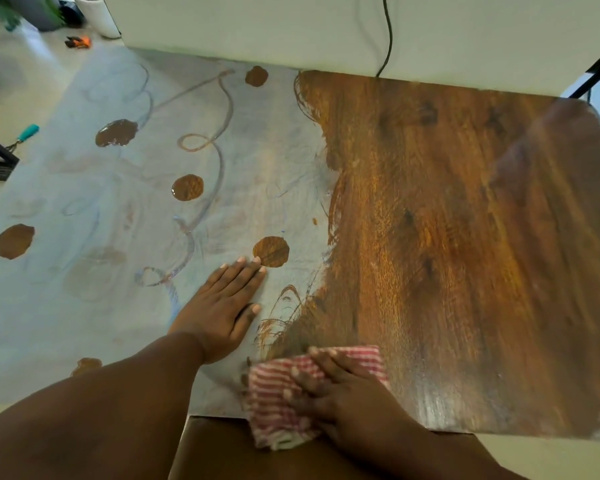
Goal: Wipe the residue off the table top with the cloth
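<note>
The wooden table top (430,220) shows bare brown grain on its right half. A pale grey-white film of residue (101,202) covers the left half, marked with loops, streaks and several round bare patches. My left hand (222,306) lies flat, fingers straight, on the residue near the border of the two halves. My right hand (333,393) presses flat on a red-and-white striped cloth (274,403) at the table's front edge; the cloth hangs slightly over that edge. The hand and cloth look motion-blurred.
A white wall panel (291,26) borders the table's far side, with a black cable (388,36) running down it. To the far left on the floor stand plant pots (97,12), an orange tool (78,42) and a teal-handled tool (26,133).
</note>
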Available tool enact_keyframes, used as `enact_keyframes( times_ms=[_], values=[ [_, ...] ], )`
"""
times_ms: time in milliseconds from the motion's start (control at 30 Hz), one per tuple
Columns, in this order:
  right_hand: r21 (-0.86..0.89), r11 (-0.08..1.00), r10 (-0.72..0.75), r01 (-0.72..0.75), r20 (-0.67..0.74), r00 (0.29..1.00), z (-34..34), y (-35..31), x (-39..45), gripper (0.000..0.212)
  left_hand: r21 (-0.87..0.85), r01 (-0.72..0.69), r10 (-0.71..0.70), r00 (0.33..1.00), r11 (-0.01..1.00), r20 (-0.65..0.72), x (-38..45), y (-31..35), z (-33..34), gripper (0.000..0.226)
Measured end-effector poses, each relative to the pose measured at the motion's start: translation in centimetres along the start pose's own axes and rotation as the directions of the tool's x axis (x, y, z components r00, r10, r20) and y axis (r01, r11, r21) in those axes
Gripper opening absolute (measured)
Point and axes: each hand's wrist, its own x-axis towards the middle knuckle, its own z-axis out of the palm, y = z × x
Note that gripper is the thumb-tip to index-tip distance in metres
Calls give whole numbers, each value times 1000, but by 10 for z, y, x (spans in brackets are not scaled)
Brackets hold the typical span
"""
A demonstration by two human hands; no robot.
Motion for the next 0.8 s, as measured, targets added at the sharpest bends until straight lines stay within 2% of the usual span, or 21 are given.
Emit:
enact_keyframes(
  times_ms=[133,200,267,400,467,633,733,800],
  values=[
    [-59,998,9,-13,-72,997,9,44,-56,50,-12,-1,1,1000,1000,-6,1,1,-1,60],
    [-46,998,52,-53,-11,999,7,67,-65,62,-12,-4,4,1000,1000,-8,0,1,-1,60],
    [4,993,119,-119,44,992,0,79,-61,59,-16,-1,1,1000,1000,-10,0,1,-1,61],
    [104,924,370,-367,-8,929,-10,51,-25,44,-21,-6,6,1000,1000,-12,0,-1,-1,60],
    [130,900,421,-415,-19,907,-13,20,-5,43,-12,-7,7,1000,1000,-14,0,-1,0,59],
    [91,946,310,-310,9,951,-19,-39,36,47,-20,-6,6,1000,1000,-15,0,0,0,59],
    [91,964,251,-251,16,968,-16,-38,33,43,-17,-4,4,1000,1000,-15,1,1,0,61],
    [68,986,154,-154,5,988,-7,-27,15,39,-6,-9,9,1000,1000,-11,0,1,0,61]
  ],
)
